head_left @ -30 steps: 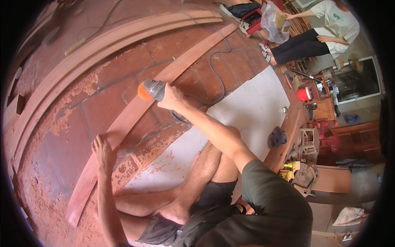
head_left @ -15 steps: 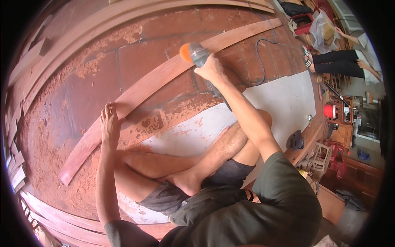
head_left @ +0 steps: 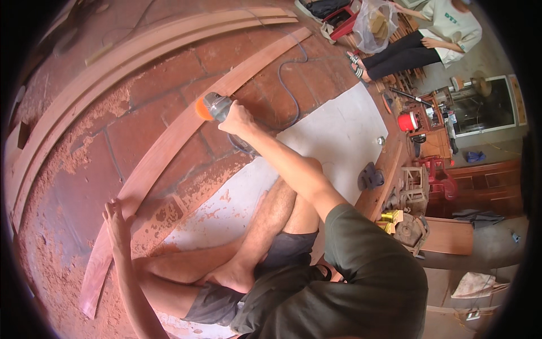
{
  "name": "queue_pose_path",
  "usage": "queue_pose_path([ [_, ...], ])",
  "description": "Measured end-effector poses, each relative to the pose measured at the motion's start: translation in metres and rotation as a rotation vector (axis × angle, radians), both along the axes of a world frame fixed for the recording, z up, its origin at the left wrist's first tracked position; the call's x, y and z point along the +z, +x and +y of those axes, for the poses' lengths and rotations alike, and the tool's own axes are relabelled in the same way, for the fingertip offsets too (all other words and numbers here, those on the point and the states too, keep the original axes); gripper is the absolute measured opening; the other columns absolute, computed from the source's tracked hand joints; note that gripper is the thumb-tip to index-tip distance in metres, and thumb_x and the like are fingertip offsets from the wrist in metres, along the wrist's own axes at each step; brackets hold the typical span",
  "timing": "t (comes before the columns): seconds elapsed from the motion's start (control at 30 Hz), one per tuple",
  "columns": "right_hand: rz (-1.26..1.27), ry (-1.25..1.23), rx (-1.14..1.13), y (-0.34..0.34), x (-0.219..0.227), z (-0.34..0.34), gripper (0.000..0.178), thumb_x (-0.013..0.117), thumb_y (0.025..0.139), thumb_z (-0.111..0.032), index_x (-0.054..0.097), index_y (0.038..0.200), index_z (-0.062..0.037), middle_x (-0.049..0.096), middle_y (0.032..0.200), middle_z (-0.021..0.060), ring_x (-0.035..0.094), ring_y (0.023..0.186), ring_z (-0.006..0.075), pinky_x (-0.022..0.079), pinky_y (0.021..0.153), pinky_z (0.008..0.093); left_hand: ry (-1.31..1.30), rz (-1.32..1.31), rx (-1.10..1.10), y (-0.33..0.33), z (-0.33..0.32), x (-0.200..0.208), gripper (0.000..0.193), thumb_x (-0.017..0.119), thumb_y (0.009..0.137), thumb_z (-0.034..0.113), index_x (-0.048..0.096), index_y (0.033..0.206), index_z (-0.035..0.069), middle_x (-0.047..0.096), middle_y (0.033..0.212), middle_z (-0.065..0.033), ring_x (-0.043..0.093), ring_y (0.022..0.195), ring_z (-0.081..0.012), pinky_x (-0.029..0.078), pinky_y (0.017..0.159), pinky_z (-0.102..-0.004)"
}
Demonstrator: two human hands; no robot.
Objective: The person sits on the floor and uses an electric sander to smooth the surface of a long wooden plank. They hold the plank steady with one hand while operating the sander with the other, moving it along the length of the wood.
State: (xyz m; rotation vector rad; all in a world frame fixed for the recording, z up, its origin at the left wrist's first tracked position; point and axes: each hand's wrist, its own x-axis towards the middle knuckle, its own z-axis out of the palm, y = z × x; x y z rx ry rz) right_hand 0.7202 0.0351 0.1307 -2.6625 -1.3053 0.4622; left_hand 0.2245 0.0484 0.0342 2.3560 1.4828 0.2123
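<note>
A long, slightly curved reddish wooden plank [head_left: 164, 144] lies diagonally on the tiled floor in front of my crossed legs. My right hand [head_left: 239, 120] is wrapped round the body of an angle grinder [head_left: 219, 105], whose orange disc [head_left: 203, 109] sits at the plank's upper face. Whether the disc is spinning I cannot tell. Lower down, my left hand [head_left: 117, 226] spans the plank near its close end, the thumb by one edge and the fingers towards the other. A blue-grey power cord [head_left: 291, 93] loops across the tiles beyond the grinder.
More long boards [head_left: 113, 59] run along the far left. Reddish wood dust [head_left: 70, 152] covers much of the floor. A white sheet [head_left: 333, 133] lies under my legs. At upper right stands another person [head_left: 403, 53] beside a plastic bag [head_left: 374, 25]; a red container [head_left: 407, 121] is at the right.
The view has turned, so plank, hands and grinder appear further left and lower, with more of the room on the right showing. Both hands keep about the same places along the plank.
</note>
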Motion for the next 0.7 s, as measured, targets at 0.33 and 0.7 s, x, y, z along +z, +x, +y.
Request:
queue_pose_path([
  [0.33, 0.127, -0.049, 0.182, -0.054, -0.008, -0.002, 0.074, 0.081, 0.068, -0.023, 0.048, 0.125, 0.0099, 0.069, 0.106, 0.0305, 0.070, 0.101, 0.0436, 0.058, 0.090, 0.0462, 0.017, 0.005, -0.043, -0.018, 0.002, 0.000, 0.074, 0.082, 0.075, 0.008, 0.048, 0.141, -0.002, 0.049, 0.137, -0.0224, 0.047, 0.120, -0.0453, 0.041, 0.105, -0.0513],
  [0.7, 0.130, 0.015, 0.069, -0.059, -0.020, 0.012, 0.077, 0.081, 0.067, -0.020, 0.047, 0.128, 0.0135, 0.069, 0.109, 0.0315, 0.069, 0.106, 0.0434, 0.057, 0.093, 0.0442, -0.068, -0.010, -0.015, -0.009, 0.001, 0.004, 0.077, 0.080, 0.076, 0.006, 0.045, 0.144, -0.001, 0.048, 0.139, -0.0232, 0.046, 0.119, -0.0469, 0.041, 0.104, -0.0524],
])
